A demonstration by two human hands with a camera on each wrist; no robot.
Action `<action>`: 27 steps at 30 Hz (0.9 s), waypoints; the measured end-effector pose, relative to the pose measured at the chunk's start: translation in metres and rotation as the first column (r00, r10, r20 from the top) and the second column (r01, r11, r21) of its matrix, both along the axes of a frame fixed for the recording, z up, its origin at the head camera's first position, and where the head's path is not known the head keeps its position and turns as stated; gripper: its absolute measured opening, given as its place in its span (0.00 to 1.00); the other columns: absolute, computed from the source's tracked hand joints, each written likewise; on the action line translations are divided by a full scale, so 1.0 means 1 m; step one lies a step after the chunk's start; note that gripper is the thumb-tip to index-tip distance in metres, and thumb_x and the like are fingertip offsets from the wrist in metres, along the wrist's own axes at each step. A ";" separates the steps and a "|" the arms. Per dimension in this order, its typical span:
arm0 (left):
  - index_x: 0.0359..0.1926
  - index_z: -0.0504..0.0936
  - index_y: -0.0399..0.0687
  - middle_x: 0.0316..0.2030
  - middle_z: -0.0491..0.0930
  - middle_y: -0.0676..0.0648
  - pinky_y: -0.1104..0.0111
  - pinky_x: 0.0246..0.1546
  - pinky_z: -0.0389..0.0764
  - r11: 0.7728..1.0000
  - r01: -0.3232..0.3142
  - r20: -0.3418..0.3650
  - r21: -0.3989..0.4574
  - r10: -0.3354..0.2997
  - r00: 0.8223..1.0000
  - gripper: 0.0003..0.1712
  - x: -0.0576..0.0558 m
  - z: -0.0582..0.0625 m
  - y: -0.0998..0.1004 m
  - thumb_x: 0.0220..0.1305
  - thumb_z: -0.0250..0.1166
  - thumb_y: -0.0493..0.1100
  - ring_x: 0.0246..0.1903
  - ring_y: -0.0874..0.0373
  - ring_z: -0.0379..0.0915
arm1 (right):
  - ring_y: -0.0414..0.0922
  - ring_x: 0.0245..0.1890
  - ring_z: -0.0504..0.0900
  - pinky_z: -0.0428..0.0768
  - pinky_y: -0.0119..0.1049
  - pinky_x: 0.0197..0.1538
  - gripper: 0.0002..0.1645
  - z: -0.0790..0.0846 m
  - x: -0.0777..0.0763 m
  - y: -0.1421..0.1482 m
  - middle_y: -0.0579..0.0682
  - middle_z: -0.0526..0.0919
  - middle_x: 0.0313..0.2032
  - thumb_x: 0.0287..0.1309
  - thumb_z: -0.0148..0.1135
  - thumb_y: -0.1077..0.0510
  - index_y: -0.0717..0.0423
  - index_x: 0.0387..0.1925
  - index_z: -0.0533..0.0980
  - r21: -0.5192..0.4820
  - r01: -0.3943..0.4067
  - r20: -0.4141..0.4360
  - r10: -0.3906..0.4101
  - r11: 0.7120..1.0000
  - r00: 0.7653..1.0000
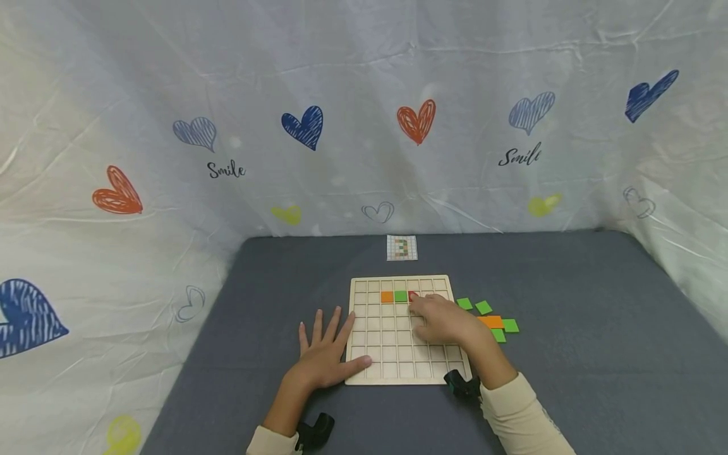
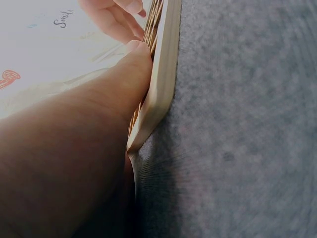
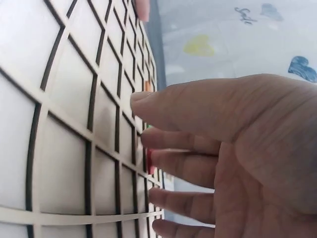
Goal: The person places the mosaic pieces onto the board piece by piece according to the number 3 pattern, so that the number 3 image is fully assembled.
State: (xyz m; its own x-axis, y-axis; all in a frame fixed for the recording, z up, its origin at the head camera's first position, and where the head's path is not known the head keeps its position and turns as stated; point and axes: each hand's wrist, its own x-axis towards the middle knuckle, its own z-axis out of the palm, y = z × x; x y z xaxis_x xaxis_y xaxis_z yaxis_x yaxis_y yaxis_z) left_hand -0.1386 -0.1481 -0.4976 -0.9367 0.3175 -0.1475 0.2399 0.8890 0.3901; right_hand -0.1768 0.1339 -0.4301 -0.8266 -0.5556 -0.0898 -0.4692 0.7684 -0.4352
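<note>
A wooden grid board (image 1: 378,354) lies flat on the table. In its upper rows an orange tile (image 1: 387,297), a green tile (image 1: 400,296) and a red tile (image 1: 412,295) sit side by side. The fingertips of my right hand (image 1: 446,319) touch the red tile, which they partly cover; in the right wrist view the fingers are loosely bent and the thumb stands apart from that tile (image 3: 150,162). With fingers spread, my left hand (image 1: 321,363) rests at the board's left edge, its thumb on the board's lower left part.
Loose green tiles (image 1: 510,325) and orange tiles (image 1: 492,321) lie right of the board, partly behind the right forearm. A small card with a coloured grid pattern (image 1: 402,248) lies beyond the board on the grey tabletop (image 1: 296,272). A white curtain with hearts (image 1: 341,63) hangs behind.
</note>
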 end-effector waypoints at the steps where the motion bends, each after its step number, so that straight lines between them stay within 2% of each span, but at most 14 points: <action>1: 0.81 0.44 0.66 0.79 0.35 0.50 0.37 0.64 0.16 1.000 -0.001 0.001 0.001 0.001 1.000 0.60 0.000 0.000 0.000 0.55 0.48 0.86 0.75 0.42 0.16 | 0.56 0.49 0.77 0.75 0.50 0.48 0.12 0.001 0.001 0.000 0.57 0.81 0.53 0.59 0.61 0.65 0.59 0.45 0.80 0.008 0.012 0.009 -0.012 1.000 1.000; 4: 0.81 0.43 0.66 0.79 0.35 0.50 0.37 0.64 0.15 1.000 -0.002 0.005 0.002 0.002 1.000 0.60 0.000 0.001 0.000 0.55 0.49 0.86 0.75 0.42 0.15 | 0.55 0.48 0.78 0.76 0.50 0.49 0.14 0.003 0.002 -0.001 0.58 0.81 0.52 0.57 0.61 0.64 0.61 0.46 0.81 0.026 0.028 0.029 -0.029 0.999 0.999; 7: 0.81 0.43 0.67 0.79 0.34 0.50 0.37 0.63 0.15 1.000 -0.003 0.009 -0.004 0.003 1.000 0.60 0.000 0.001 0.000 0.55 0.48 0.86 0.75 0.42 0.15 | 0.51 0.40 0.78 0.76 0.46 0.44 0.14 0.005 0.003 0.000 0.54 0.82 0.42 0.56 0.61 0.66 0.61 0.46 0.81 0.026 0.031 0.050 -0.032 0.999 0.998; 9: 0.81 0.43 0.67 0.79 0.34 0.50 0.37 0.63 0.14 1.000 -0.002 0.011 -0.007 0.002 1.000 0.60 0.000 0.001 0.000 0.55 0.48 0.86 0.75 0.42 0.15 | 0.47 0.32 0.71 0.70 0.43 0.37 0.12 0.006 0.002 0.002 0.49 0.78 0.33 0.55 0.60 0.68 0.60 0.41 0.81 0.015 0.020 0.069 -0.021 1.000 0.997; 11: 0.81 0.42 0.67 0.79 0.34 0.50 0.37 0.63 0.14 1.000 -0.001 0.013 -0.007 0.001 1.000 0.60 0.000 0.001 0.000 0.55 0.47 0.87 0.75 0.42 0.15 | 0.46 0.30 0.68 0.67 0.42 0.35 0.12 0.008 0.002 0.007 0.48 0.76 0.30 0.53 0.59 0.70 0.59 0.39 0.80 -0.011 0.006 0.095 -0.005 1.000 0.995; 13: 0.81 0.42 0.67 0.79 0.34 0.50 0.38 0.63 0.14 1.000 0.000 0.018 -0.005 0.000 1.000 0.60 0.000 0.002 0.000 0.54 0.47 0.87 0.75 0.42 0.15 | 0.46 0.31 0.69 0.68 0.42 0.37 0.14 0.010 0.002 0.014 0.48 0.77 0.33 0.53 0.58 0.72 0.59 0.41 0.79 -0.032 0.001 0.124 0.003 0.999 0.992; 15: 0.81 0.42 0.67 0.79 0.34 0.50 0.37 0.63 0.14 1.000 0.000 0.016 -0.002 0.000 1.000 0.61 0.000 0.002 -0.001 0.54 0.47 0.87 0.75 0.42 0.15 | 0.47 0.37 0.75 0.73 0.44 0.41 0.18 0.013 0.001 0.022 0.50 0.81 0.41 0.54 0.59 0.71 0.61 0.48 0.80 -0.042 0.009 0.134 -0.003 0.999 0.991; 19: 0.81 0.42 0.67 0.79 0.34 0.50 0.37 0.63 0.15 1.000 0.001 0.018 -0.002 -0.001 1.000 0.61 0.000 0.000 -0.001 0.54 0.47 0.87 0.75 0.42 0.15 | 0.55 0.50 0.80 0.77 0.52 0.52 0.23 0.018 0.000 0.037 0.58 0.82 0.52 0.59 0.61 0.67 0.65 0.58 0.77 -0.031 0.088 0.111 -0.084 0.996 0.990; 22: 0.81 0.42 0.67 0.79 0.34 0.50 0.37 0.63 0.15 1.000 0.002 0.018 -0.002 -0.002 1.000 0.61 -0.001 0.000 -0.001 0.54 0.47 0.87 0.75 0.42 0.15 | 0.60 0.54 0.78 0.77 0.56 0.54 0.22 0.019 -0.001 0.047 0.61 0.81 0.53 0.60 0.65 0.66 0.67 0.57 0.78 -0.014 0.165 0.064 -0.164 0.986 0.984; 27: 0.81 0.43 0.67 0.79 0.35 0.49 0.37 0.63 0.15 1.000 0.003 0.015 0.000 -0.003 1.000 0.61 -0.001 0.001 0.000 0.55 0.48 0.86 0.75 0.41 0.15 | 0.62 0.52 0.78 0.78 0.58 0.50 0.18 0.018 -0.004 0.060 0.63 0.82 0.50 0.58 0.65 0.69 0.67 0.52 0.80 0.014 0.265 0.012 -0.265 0.964 0.964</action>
